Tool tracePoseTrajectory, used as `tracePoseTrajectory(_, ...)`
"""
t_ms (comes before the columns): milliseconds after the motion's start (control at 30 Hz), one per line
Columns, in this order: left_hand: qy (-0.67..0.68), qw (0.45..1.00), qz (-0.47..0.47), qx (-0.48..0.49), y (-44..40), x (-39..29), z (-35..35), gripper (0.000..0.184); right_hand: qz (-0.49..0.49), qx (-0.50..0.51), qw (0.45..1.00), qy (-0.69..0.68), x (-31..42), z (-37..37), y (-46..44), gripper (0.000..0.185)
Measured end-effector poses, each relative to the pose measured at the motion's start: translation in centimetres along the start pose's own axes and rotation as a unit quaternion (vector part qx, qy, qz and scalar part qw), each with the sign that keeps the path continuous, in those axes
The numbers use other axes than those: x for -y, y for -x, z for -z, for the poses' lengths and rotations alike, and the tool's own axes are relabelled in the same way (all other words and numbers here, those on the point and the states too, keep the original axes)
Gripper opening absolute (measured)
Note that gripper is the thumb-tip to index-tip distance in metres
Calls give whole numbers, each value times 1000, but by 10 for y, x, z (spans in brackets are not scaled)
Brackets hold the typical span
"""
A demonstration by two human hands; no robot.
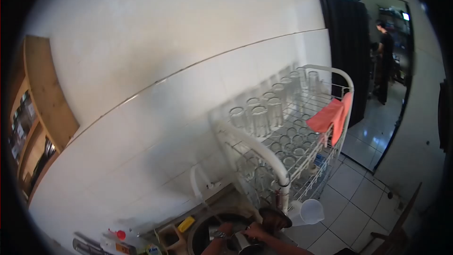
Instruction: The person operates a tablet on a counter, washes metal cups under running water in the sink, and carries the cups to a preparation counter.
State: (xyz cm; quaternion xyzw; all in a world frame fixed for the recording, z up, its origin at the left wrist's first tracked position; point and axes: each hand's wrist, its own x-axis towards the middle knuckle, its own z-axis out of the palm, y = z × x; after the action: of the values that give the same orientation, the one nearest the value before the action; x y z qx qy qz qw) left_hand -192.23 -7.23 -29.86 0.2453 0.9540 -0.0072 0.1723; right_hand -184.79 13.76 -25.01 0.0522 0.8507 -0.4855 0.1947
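Nearest us, at the bottom edge, our two hands work low over a round sink (191, 237). Our right hand (256, 231) is closed on the rim of a metal cup (242, 242), which sits between both hands at the sink's near side. Our left hand (226, 229) is bent beside the cup, over the basin; we cannot tell whether its fingers grip anything.

To handle the cup well, we should keep the right hand firm on its rim, since wet metal would likely slip, and turn the cup against the left hand rather than lifting it high. Keeping it inside the sink's edge should catch drips. We should mind our right elbow side too: a dark brown bowl (275, 219) stands just beyond that hand, and a white plastic jug (311, 211) next to it could be knocked.

On the worktop's left lies a yellow sponge (186, 224), within easy reach. Behind the sink, a white tap (195, 182) points down towards it. Farther off, a white rack (272, 153) carries rows of glasses (260, 122); beyond the doorway, a person (386, 45) stands in another room.
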Motion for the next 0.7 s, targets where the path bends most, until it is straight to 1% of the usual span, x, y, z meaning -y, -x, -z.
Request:
tracePoseTrajectory(33, 29, 999, 12, -33, 6, 4, -2, 31, -33, 0, 999, -36, -1, -2, 3, 50)
tracePoseTrajectory(67, 59, 996, 22, -63, 8, 10, 0, 33, -37, -14, 998, -45, 0, 5, -2, 50)
tracePoseTrajectory(133, 25, 991, 125, -30, 17, 5, 17, 27, -26, 13, 998, -49, 16, 7, 18, 50)
tracePoseTrajectory(200, 149, 962, 116, -196, 21, 35, -10, 26, 44, -51, 996, -66, 22, -11, 13, 47)
tracePoseTrajectory(233, 137, 971, 89, -175, 29, 38, -4, 26, 65, -51, 996, -33, 24, -20, 1, 43)
tracePoseTrajectory(267, 251, 952, 146, -92, 49, 43, 5, 26, 86, -47, 995, 0, 37, -26, -3, 38)
tracePoseTrajectory(300, 357, 910, 210, -7, 58, 44, 15, 33, 108, -65, 992, 30, 48, -31, -5, 30)
tracePoseTrajectory(333, 346, 917, 199, 16, 55, 50, 7, 33, 128, -76, 987, 63, 64, -24, 3, 23)
tracePoseTrajectory(367, 413, 885, 204, -66, 64, 51, -6, 31, 160, -99, 980, 69, 77, -15, 16, 22)
tracePoseTrajectory(400, 481, 836, 215, -153, 77, 54, -29, 30, 196, -113, 971, 83, 86, -12, 26, 22)
tracePoseTrajectory(433, 544, 770, 230, -242, 92, 56, -52, 29, 172, -109, 975, 91, 90, -21, 17, 24)
tracePoseTrajectory(467, 606, 715, 253, -241, 105, 53, -61, 31, 151, -103, 978, 102, 93, -30, 9, 27)
tracePoseTrajectory(500, 664, 655, 270, -240, 110, 47, -53, 33, 137, -94, 980, 105, 96, -35, 5, 29)
tracePoseTrajectory(533, 644, 676, 262, -245, 116, 44, -47, 33, 127, -86, 983, 105, 93, -35, 6, 32)
tracePoseTrajectory(567, 625, 694, 256, -250, 125, 34, -41, 34, 121, -124, 977, 121, 89, -31, 15, 34)
tracePoseTrajectory(600, 599, 719, 243, -255, 136, 8, -17, 36, 118, -152, 972, 137, 86, -30, 27, 36)
tracePoseTrajectory(633, 568, 739, 248, -263, 154, -12, 7, 37, 93, -229, 949, 196, 77, -41, 30, 37)
tracePoseTrajectory(667, 499, 769, 232, -325, 152, -5, -16, 42, 164, -202, 943, 210, 47, -44, 15, 29)
tracePoseTrajectory(700, 524, 747, 209, -352, 158, -16, -12, 49, 234, -173, 931, 221, 15, -50, -1, 22)
